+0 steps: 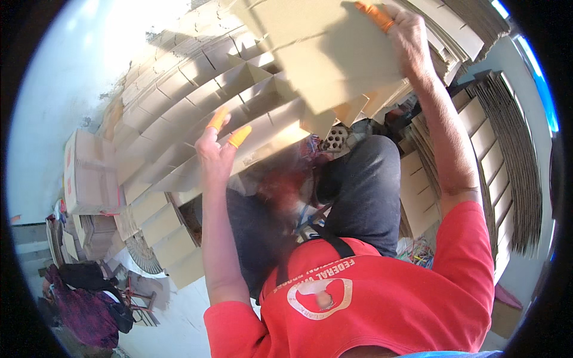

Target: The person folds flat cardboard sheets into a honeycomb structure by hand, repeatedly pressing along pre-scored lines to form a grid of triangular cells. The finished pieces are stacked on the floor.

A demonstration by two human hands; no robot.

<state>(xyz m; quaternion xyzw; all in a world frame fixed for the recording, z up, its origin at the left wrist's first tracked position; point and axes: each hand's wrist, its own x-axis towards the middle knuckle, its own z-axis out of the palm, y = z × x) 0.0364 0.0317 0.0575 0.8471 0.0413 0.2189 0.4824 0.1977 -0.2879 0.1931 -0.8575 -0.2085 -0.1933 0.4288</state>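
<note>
2 hands (216, 146) (409, 36), sheet (337, 56) overlapping partitions (262, 134), carton (92, 176) left, stack (510, 149) right

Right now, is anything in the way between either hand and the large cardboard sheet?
Nothing visible stands between the right hand and the cardboard sheet. Between the left hand and the sheet, slotted cardboard dividers show in the picture; this single view does not settle whether they would block its path.
</note>
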